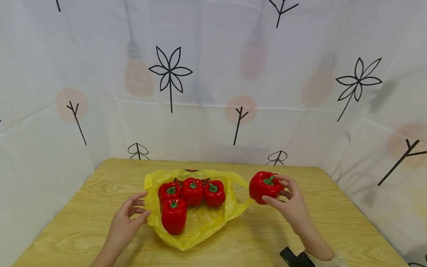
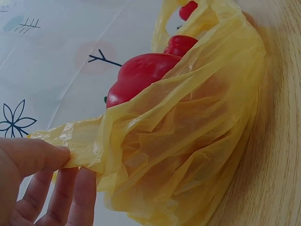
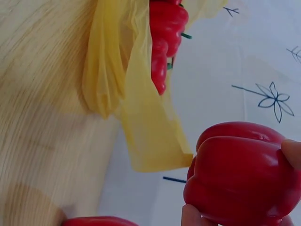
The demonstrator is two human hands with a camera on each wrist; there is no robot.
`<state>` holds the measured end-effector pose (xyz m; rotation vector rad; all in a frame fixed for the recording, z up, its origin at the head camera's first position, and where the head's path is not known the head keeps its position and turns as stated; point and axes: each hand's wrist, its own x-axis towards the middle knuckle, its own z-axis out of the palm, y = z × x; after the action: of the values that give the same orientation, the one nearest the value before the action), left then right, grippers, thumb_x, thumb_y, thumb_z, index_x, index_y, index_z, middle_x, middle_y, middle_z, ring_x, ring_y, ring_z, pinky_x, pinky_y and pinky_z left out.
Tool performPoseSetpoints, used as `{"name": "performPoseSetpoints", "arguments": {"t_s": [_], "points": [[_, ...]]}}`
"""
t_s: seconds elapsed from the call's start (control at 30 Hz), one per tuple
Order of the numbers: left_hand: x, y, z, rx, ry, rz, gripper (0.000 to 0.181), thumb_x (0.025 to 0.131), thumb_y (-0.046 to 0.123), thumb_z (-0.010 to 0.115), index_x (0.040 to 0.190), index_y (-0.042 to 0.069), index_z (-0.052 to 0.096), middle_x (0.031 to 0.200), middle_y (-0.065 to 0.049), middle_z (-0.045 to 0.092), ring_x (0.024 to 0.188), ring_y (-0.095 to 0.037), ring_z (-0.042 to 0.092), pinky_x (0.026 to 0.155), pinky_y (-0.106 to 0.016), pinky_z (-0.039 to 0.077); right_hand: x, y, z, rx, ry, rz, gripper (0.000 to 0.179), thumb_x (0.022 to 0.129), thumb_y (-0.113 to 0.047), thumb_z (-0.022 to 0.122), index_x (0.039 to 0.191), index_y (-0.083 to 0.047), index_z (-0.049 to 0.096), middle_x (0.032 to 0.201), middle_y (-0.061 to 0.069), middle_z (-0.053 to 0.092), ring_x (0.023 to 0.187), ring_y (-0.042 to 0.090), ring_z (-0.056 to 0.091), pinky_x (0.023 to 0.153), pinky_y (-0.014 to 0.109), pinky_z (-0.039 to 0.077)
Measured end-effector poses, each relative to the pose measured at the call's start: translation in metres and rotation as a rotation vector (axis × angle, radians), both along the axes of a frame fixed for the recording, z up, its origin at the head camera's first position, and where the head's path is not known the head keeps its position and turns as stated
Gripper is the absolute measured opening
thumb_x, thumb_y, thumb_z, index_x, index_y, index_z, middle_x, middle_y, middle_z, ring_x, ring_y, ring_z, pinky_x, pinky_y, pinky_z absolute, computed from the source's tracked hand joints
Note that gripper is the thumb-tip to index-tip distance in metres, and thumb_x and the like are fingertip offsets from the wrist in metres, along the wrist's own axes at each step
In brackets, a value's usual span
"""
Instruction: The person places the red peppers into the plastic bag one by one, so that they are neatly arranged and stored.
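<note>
A yellow plastic bag lies on the table with its mouth spread wide. Several red bell peppers with green stems sit inside it. At the bag's left edge is my left hand; in the left wrist view its thumb and fingers pinch a strip of the yellow plastic. My right hand grips another red bell pepper to the right of the bag, thumb in front and fingers behind. The bag's right handle loop reaches over to this pepper and overlaps it in the right wrist view.
The wooden table spreads around the bag. A white cloth with printed plants hangs behind it and along the sides. A black device sits at my right wrist. Part of a red object shows at the right wrist view's bottom edge.
</note>
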<state>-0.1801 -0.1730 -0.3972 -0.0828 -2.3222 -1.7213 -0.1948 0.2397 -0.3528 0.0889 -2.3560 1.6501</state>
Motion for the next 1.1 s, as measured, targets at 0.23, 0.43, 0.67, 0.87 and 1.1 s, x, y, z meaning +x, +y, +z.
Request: {"name": "performPoseSetpoints", "arguments": {"t_s": [0.23,0.43,0.67,0.87,1.1], "points": [[0.000,0.000,0.000,0.003,-0.003,-0.004,0.048,0.085,0.003,0.067,0.129,0.011,0.051,0.111,-0.013,0.050,0.085,-0.012,0.056,0.065,-0.026,0.055,-0.001,-0.013,0.002,0.021,0.020,0.015,0.066,0.079,-0.012,0.075,0.133,-0.009,0.038,0.129,0.016,0.043,0.110,0.036,0.047,0.075,0.025,0.052],[0.001,0.000,0.001,0.001,-0.004,-0.002,0.048,0.085,0.003,0.067,0.129,0.011,0.051,0.110,-0.013,0.050,0.085,-0.012,0.056,0.064,-0.027,0.055,-0.002,-0.024,0.000,-0.015,0.034,0.054,0.063,0.077,-0.010,0.076,0.130,-0.012,0.041,0.129,0.014,0.045,0.104,0.033,0.049,0.072,0.029,0.054],[0.000,0.000,0.001,-0.014,0.005,-0.002,0.047,0.085,0.003,0.067,0.128,0.012,0.051,0.110,-0.013,0.050,0.085,-0.012,0.056,0.064,-0.027,0.055,-0.002,-0.038,0.001,0.008,-0.006,0.061,0.063,0.077,-0.013,0.077,0.130,-0.013,0.042,0.126,0.013,0.045,0.106,0.032,0.049,0.080,0.029,0.051],[0.001,0.001,0.000,-0.020,0.022,0.001,0.047,0.084,0.001,0.067,0.127,0.011,0.052,0.109,-0.013,0.051,0.084,-0.012,0.056,0.063,-0.026,0.055,-0.003,-0.049,-0.001,-0.061,-0.013,0.113,0.062,0.076,-0.008,0.078,0.128,-0.013,0.044,0.124,0.012,0.045,0.104,0.031,0.050,0.076,0.029,0.053],[0.001,0.000,0.000,-0.014,0.024,-0.003,0.047,0.084,0.002,0.067,0.127,0.011,0.052,0.109,-0.013,0.050,0.084,-0.012,0.056,0.063,-0.027,0.055,-0.005,-0.061,-0.005,-0.079,-0.013,0.143,0.061,0.073,-0.005,0.078,0.125,-0.014,0.047,0.122,0.012,0.046,0.101,0.031,0.051,0.075,0.031,0.054]]}}
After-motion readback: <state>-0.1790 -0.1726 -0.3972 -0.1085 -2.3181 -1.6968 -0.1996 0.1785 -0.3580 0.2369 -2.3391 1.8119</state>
